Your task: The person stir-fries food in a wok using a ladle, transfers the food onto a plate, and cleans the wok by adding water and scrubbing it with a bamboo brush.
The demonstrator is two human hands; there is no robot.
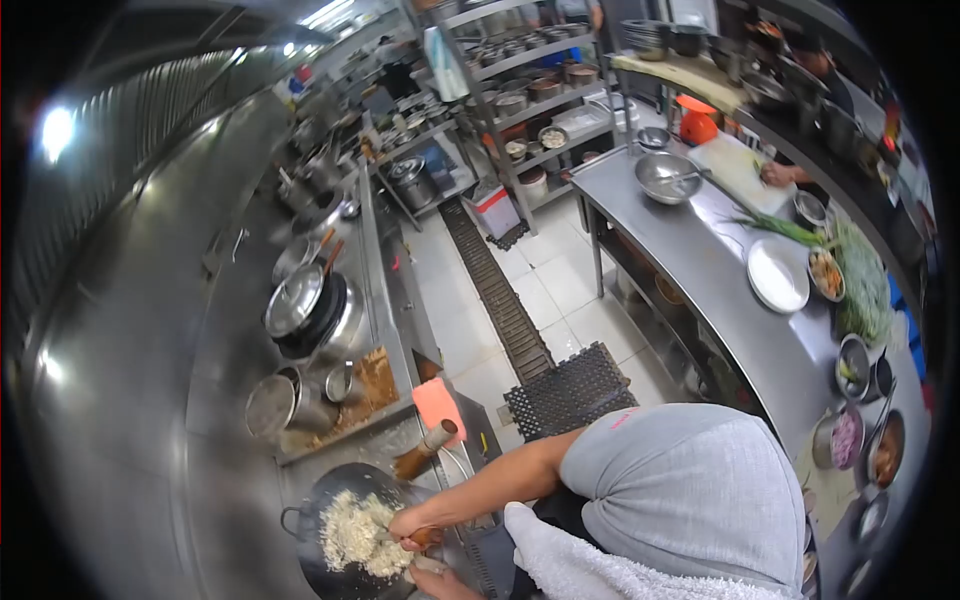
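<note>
In a dark wok (pixel 318 498) at the bottom of the view lies a heap of pale, crumbly food (pixel 350 530), perhaps rice or egg. My right hand (pixel 412 524) reaches over the near rim, closed round a wooden-handled spatula (pixel 428 538); its blade is buried in the food. Below it, at the wok's near edge, my left hand (pixel 442 583) is partly cut off by the frame. It is closed beside a pale, cloth-like piece (pixel 425 564), and its exact hold is unclear. A wooden-handled brush (pixel 425 450) rests just beyond the wok.
Beyond the wok, the steel stove counter carries pots (pixel 270 405) and a lidded pan (pixel 295 300). A pink-orange cloth (pixel 435 405) hangs at its edge. Behind me a steel table (pixel 690 270) holds bowls and greens; another person's hand (pixel 775 175) is at a cutting board (pixel 725 170).
</note>
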